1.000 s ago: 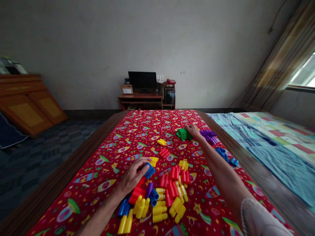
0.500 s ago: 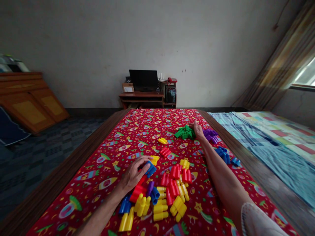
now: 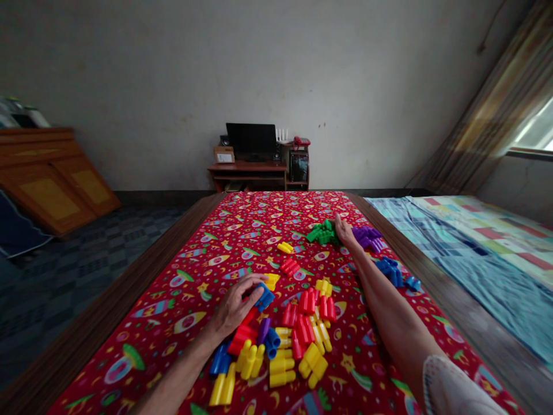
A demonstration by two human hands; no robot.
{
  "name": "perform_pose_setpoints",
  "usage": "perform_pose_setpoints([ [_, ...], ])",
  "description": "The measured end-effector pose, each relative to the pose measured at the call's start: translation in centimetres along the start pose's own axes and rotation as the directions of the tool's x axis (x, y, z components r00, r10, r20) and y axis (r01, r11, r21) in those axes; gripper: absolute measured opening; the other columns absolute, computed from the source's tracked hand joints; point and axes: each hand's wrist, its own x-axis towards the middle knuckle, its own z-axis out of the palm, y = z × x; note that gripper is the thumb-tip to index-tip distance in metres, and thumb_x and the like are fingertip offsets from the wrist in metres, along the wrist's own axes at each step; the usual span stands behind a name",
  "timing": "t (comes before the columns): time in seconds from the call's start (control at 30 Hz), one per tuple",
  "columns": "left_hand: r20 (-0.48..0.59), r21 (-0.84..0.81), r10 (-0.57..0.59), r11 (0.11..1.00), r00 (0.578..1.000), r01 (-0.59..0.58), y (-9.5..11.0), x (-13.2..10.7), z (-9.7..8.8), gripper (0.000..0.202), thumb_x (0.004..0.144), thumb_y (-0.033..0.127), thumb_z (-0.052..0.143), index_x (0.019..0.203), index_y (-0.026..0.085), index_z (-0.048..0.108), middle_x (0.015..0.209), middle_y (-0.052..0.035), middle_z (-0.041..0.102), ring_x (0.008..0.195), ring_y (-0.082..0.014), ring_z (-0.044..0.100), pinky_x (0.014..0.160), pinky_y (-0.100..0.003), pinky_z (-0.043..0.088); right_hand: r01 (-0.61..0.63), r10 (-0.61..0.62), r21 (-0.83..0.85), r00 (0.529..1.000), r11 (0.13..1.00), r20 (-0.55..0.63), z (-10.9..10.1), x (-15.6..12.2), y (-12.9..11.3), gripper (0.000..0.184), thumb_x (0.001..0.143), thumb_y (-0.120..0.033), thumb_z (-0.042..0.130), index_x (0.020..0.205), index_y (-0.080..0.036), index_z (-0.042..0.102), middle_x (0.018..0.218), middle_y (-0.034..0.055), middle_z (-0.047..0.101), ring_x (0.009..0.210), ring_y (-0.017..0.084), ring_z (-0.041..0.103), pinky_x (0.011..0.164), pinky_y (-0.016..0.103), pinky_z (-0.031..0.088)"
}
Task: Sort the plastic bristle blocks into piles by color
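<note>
My left hand (image 3: 237,304) rests over the near pile, thumb and fingers closed about a blue building block (image 3: 265,298). Beside its fingertips lies a yellow block (image 3: 272,281), and red blocks (image 3: 244,334) lie under the palm side. Farther off, my right hand (image 3: 344,231) stands on edge at the right side of the green blocks (image 3: 323,232), thumb up and fingers partly hidden. It looks open, with nothing visible in it. Just right of its wrist is a heap of purple blocks (image 3: 367,238).
Mixed yellow (image 3: 281,369) and red blocks (image 3: 305,330) lie close in front of me. Blue blocks (image 3: 390,272) sit near the right edge. A patterned red cloth (image 3: 173,323) covers the table. A bed (image 3: 466,248) adjoins on the right; a computer desk (image 3: 248,167) stands beyond.
My right hand has shifted slightly left, against the green blocks, uncovering more of the purple heap. My left hand stays at the blue block.
</note>
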Motion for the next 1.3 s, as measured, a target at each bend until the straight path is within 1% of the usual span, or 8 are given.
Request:
perform_pose_setpoints([
  [0.33,-0.004,0.002,0.001,1.0,1.0,-0.001,0.0,0.0,0.0,0.028,0.09,0.039,0.048,0.092,0.018,0.066,0.114,-0.0108,0.068,0.104,-0.0236,0.064,0.093,-0.035,0.05,-0.122,0.123,-0.085,0.992,0.989,0.006,-0.3,-1.1,-2.4,0.074,0.09,-0.071,0.016,0.065,-0.018,0.061,0.058,0.0066,0.06,0.064,0.021,0.059,0.064,0.03,0.045],
  [0.73,-0.027,-0.029,0.017,0.999,0.999,-0.018,-0.6,0.0,0.4,0.026,0.089,0.039,0.049,0.091,0.019,0.065,0.112,-0.0102,0.068,0.101,-0.0226,0.064,0.091,-0.035,0.05,-0.17,0.168,-0.221,0.985,0.96,-0.028,-2.1,-0.8,-5.0,0.07,0.099,-0.05,0.018,0.1,-0.006,0.072,0.083,0.0176,0.071,0.087,0.025,0.066,0.077,0.032,0.045],
  [0.87,-0.014,-0.023,0.012,1.0,1.0,-0.013,-0.2,0.0,0.3,0.025,0.089,0.038,0.048,0.092,0.018,0.065,0.112,-0.011,0.068,0.103,-0.0232,0.064,0.09,-0.034,0.051,-0.082,0.082,-0.258,0.997,0.963,-0.012,-1.5,-1.9,-8.0,0.045,0.097,-0.036,0.036,0.101,-0.009,0.072,0.089,0.0166,0.073,0.088,0.025,0.066,0.078,0.03,0.044],
  [0.93,-0.009,-0.032,0.015,0.999,1.0,-0.016,-0.1,0.0,0.2,0.026,0.089,0.038,0.048,0.092,0.018,0.065,0.11,-0.0111,0.068,0.103,-0.0235,0.064,0.09,-0.034,0.05,0.073,-0.041,-0.248,0.99,0.966,0.133,0.0,-3.3,-10.0,0.031,0.093,-0.03,0.046,0.107,-0.015,0.07,0.095,0.0117,0.074,0.088,0.021,0.067,0.077,0.026,0.044],
  [1.03,0.016,-0.055,0.035,0.998,0.999,-0.034,0.3,-0.1,-0.1,0.029,0.09,0.04,0.047,0.094,0.018,0.065,0.111,-0.0109,0.069,0.106,-0.0239,0.063,0.094,-0.035,0.049,0.388,-0.265,-0.196,0.848,0.901,0.459,3.1,-5.7,-13.0,0.031,0.089,-0.025,0.055,0.117,-0.017,0.066,0.102,0.0109,0.073,0.092,0.019,0.066,0.077,0.024,0.045],
  [1.1,0.061,-0.081,0.047,0.996,0.997,-0.042,0.6,-0.2,-0.3,0.034,0.092,0.042,0.042,0.094,0.018,0.066,0.11,-0.0101,0.07,0.106,-0.024,0.063,0.095,-0.035,0.048,0.471,-0.28,-0.222,0.774,0.854,0.568,4.9,-6.9,-14.5,0.036,0.087,-0.022,0.057,0.122,-0.016,0.063,0.108,0.0122,0.071,0.097,0.02,0.065,0.079,0.024,0.045],
  [1.2,0.1,-0.105,0.021,0.994,0.995,-0.011,1.0,-0.4,-0.4,0.041,0.095,0.045,0.036,0.092,0.019,0.068,0.104,-0.0078,0.072,0.103,-0.0236,0.066,0.093,-0.034,0.049,0.43,-0.198,-0.32,0.805,0.844,0.56,6.1,-7.8,-15.7,0.037,0.089,-0.018,0.051,0.124,-0.018,0.061,0.103,0.0119,0.072,0.091,0.02,0.066,0.073,0.025,0.045],
  [1.3,0.061,-0.119,-0.061,0.991,0.996,0.068,0.6,-0.3,-0.2,0.042,0.094,0.049,0.039,0.098,0.02,0.069,0.103,-0.0066,0.073,0.1,-0.0235,0.067,0.088,-0.033,0.052,0.377,-0.179,-0.357,0.859,0.854,0.479,5.1,-8.3,-15.2,0.035,0.092,-0.02,0.045,0.123,-0.017,0.061,0.093,0.0114,0.072,0.085,0.021,0.067,0.071,0.025,0.044],
])
